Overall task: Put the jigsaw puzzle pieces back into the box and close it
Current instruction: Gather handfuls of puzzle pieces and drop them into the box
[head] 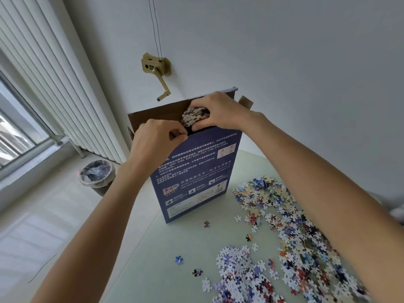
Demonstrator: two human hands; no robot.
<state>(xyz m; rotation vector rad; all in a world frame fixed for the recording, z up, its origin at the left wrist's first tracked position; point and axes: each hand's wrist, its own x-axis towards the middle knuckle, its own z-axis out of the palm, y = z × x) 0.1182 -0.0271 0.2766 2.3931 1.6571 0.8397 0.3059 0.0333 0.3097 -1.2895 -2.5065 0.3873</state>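
Presently catalogued: one dark blue puzzle box (192, 171), stood upright on its narrow end at the far left part of a pale green table (175, 248), long axis vertical and leaning slightly to the right toward the top, printed back panel turned to the viewer, open mouth pointing up with brown cardboard flaps (153, 112) folded out at the top. One left hand (153, 138), reached up from the lower left with forearm extended, is set at the near top edge of the box; its fingers are curled and pinched on that edge. One right hand (218, 110), reached across from the lower right with the arm nearly straight, is held over the open mouth; its fingers and thumb are curled round a handful of puzzle pieces (194, 117), white backs showing, at the opening. Loose puzzle pieces (284, 248) are spread in a wide heap on the table to the right of the box and toward the near edge, a few strays lying apart nearer the box. Also noted: a lined waste bin (97, 173) on the floor at left, a white radiator (54, 84) below the window, a brass crank fitting (156, 68) on the wall.
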